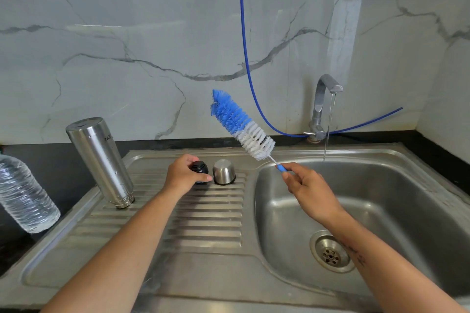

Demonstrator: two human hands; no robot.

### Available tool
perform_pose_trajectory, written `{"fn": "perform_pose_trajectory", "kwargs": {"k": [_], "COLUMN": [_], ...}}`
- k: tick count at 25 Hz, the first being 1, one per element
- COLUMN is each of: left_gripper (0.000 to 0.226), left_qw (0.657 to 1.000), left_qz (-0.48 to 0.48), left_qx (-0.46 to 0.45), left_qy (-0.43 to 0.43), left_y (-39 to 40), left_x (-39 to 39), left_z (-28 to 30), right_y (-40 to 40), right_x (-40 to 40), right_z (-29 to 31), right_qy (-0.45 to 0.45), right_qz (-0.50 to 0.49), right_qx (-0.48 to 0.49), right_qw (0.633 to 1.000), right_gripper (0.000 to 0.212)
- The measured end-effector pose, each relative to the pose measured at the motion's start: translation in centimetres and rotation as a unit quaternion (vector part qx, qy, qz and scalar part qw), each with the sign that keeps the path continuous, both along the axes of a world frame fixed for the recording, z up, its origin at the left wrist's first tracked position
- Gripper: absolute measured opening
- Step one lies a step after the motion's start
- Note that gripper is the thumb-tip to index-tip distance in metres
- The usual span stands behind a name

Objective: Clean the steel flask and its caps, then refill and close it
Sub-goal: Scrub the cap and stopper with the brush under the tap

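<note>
The steel flask (100, 160) stands upside down, mouth on the ribbed drainboard (203, 213), leaning slightly left. A black inner cap (199, 167) sits on the drainboard, and my left hand (181, 175) grips it with curled fingers and thumb. Just to its right a steel cup cap (223, 171) rests upside down, untouched. My right hand (309, 189) holds the blue handle of a bottle brush (241, 126) over the sink basin's left rim, its blue and white bristles pointing up and left.
The tap (321, 107) at the back runs a thin stream into the steel sink basin (381, 211), which has a drain (330, 253) near the front. A clear plastic water bottle (24, 195) lies on the black counter at left. A blue hose (248, 58) hangs along the marble wall.
</note>
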State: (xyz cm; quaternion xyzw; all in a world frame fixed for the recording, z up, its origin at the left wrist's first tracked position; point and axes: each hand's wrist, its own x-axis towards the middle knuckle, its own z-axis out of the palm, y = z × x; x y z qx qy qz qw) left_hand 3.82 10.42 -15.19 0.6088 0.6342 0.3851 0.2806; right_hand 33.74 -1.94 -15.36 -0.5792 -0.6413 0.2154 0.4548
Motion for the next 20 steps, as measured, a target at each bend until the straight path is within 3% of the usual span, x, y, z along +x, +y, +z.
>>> {"fn": "perform_pose_trajectory", "kwargs": {"k": [6, 11, 16, 20], "left_gripper": [0.083, 0.054, 0.029, 0.029], "left_qw": [0.999, 0.992, 0.994, 0.997], "left_qz": [0.013, 0.057, 0.04, -0.037], "left_qx": [0.003, 0.068, 0.089, 0.001], "left_qy": [-0.034, -0.087, -0.04, 0.067], "left_y": [-1.4, -4.5, -5.8, -6.3], "left_x": [-0.5, 0.0, 0.8, 1.7], "left_z": [0.1, 0.8, 2.1, 1.5], "right_y": [0.1, 0.1, 1.4, 7.0], "right_x": [0.4, 0.5, -1.2, -3.5], "right_z": [-0.4, -1.1, -0.1, 3.3], "right_qy": [-0.02, -0.058, -0.097, -0.16], "right_qz": [-0.004, -0.014, -0.043, -0.016], "right_qx": [-0.006, -0.012, -0.006, 0.018], "right_qw": [1.0, 0.998, 0.994, 0.987], "right_gripper": [0.009, 0.009, 0.004, 0.004]}}
